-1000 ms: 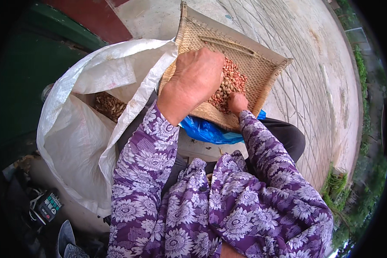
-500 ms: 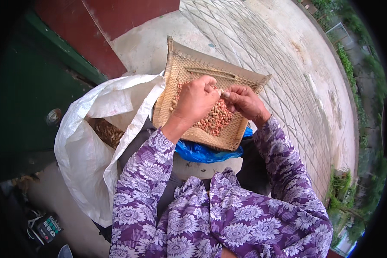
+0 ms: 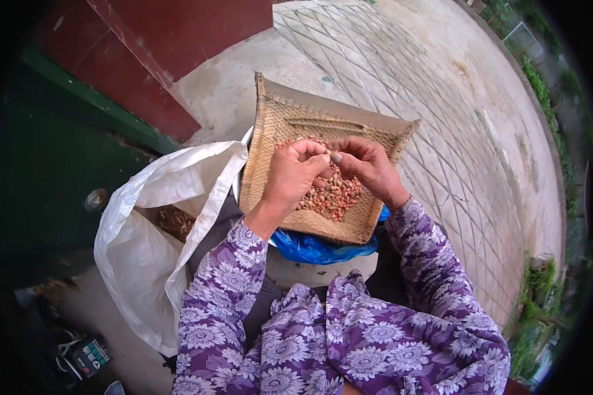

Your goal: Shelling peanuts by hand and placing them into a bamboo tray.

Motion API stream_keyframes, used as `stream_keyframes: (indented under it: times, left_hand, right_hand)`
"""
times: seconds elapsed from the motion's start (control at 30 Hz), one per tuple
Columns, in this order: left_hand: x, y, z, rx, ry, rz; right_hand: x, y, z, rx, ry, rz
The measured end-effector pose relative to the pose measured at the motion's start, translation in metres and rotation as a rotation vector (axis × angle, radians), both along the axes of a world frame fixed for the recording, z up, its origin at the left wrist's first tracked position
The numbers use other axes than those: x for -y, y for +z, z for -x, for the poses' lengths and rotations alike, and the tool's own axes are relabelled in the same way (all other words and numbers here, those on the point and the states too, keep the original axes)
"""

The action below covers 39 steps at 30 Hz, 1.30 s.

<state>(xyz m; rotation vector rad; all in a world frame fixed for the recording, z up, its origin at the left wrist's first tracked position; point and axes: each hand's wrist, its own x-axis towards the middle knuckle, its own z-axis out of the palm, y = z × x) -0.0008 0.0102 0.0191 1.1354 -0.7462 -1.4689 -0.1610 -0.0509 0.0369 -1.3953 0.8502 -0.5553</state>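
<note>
A square woven tray (image 3: 261,164) holds peanuts (image 3: 336,201), red kernels mixed with tan pods, and a long bamboo tool (image 3: 323,124) lies across its back part. Above the pile my left hand (image 3: 293,174) and my right hand (image 3: 369,168) meet, both closed, fingertips pinched on one small pale peanut pod (image 3: 331,153) between them. A blue plastic bag (image 3: 323,250) shows under the tray's near edge. To the left, an open white woven sack (image 3: 132,257) has dark, dry shells or pods (image 3: 173,222) inside.
A dark green door (image 3: 59,178) and a red panel (image 3: 184,39) stand at the upper left. A dark box (image 3: 84,355) lies on the ground at the lower left. Scored concrete (image 3: 461,164) spreads to the right, bordered by plants (image 3: 534,296).
My right hand has lifted from the tray's front and met my left hand over the pile, where both now pinch a pod. The view has also shifted, so surroundings appear lower.
</note>
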Motion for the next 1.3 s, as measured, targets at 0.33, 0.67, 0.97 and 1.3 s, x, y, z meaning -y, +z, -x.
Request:
stream_keyframes:
  times: [0.33, 0.67, 0.97, 1.3]
  left_hand:
    - [-0.005, -0.001, 0.001, -0.014, -0.021, 0.016]
    - [-0.005, 0.001, 0.001, 0.009, -0.022, 0.035]
    - [-0.008, 0.004, -0.003, 0.138, -0.105, 0.006]
    - [-0.008, 0.007, 0.0, 0.117, -0.016, 0.043]
  right_hand:
    - [-0.004, 0.003, 0.002, -0.089, 0.142, 0.179]
    - [-0.001, 0.003, 0.003, -0.159, 0.223, 0.347]
    - [-0.003, 0.011, 0.001, -0.207, 0.277, 0.377]
    - [-0.014, 0.0, -0.01, -0.176, 0.134, 0.724]
